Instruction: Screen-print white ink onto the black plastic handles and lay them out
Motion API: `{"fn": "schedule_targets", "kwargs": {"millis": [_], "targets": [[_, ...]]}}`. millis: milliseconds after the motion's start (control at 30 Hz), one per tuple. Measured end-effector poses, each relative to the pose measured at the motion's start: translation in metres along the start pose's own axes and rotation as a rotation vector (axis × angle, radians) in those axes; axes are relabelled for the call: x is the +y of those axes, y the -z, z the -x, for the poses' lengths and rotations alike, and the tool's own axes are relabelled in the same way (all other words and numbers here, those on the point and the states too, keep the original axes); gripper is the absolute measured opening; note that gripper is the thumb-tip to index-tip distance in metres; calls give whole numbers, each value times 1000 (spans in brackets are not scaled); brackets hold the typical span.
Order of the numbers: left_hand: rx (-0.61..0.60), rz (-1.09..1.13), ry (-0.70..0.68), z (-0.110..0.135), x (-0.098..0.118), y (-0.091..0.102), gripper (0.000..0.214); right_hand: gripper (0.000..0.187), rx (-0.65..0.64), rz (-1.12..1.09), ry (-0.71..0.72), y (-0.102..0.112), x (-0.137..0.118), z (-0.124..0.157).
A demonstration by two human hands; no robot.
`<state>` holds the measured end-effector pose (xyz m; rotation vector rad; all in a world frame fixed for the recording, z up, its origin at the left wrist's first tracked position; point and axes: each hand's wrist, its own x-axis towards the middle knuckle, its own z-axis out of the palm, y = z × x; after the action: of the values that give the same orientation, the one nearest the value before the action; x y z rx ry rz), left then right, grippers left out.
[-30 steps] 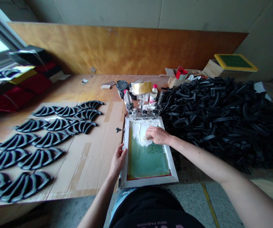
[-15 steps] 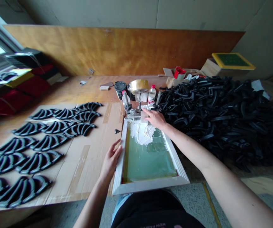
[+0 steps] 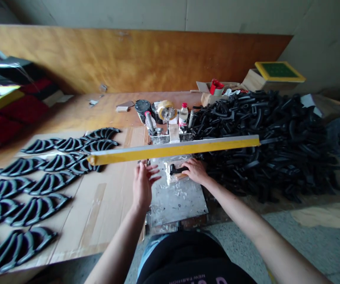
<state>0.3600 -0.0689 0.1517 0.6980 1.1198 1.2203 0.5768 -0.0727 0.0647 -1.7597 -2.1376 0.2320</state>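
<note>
The screen-printing frame is tilted up, so its yellow-taped front edge faces me above both hands. Below it lies a grey metal base plate, spotted with white, carrying a small holder. A black curved plastic handle rests at this holder, and the fingers of my right hand pinch its right end. To the left of the holder my left hand hovers with nothing in it, its fingers loosely apart. A pale squeegee block shows behind the raised frame.
Black handles lie in rows on cardboard at left. A large heap of loose black handles lies at right. Behind the frame stand a red-capped bottle, a tape roll and a dark can.
The screen frame has swung up from lying flat, uncovering the base plate. My right hand has left the squeegee and come down to the black handle; my left hand has let go of the frame's side.
</note>
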Motion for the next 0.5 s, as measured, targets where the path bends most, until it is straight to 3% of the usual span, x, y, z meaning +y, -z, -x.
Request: {"fn": "schedule_targets", "kwargs": {"millis": [100,200,267,367,433,500], "targets": [[-133,-123,367,27,-51,6,59,13,90,-11,56,-4,-38,15],[-125,-253,443,31,-76,36,54,15,17,-85,348,-5,-47,33],[-81,-461,406,15,-75,73,54,18,-21,-83,342,-2,-24,43],[-14,-872,299,-16,-65,139,53,18,-25,85,55,7,42,51],[-47,-1113,247,-28,-59,173,52,21,-119,179,44,12,84,55],[-83,-1225,207,-31,-55,193,48,20,-188,210,74,15,111,59]]}}
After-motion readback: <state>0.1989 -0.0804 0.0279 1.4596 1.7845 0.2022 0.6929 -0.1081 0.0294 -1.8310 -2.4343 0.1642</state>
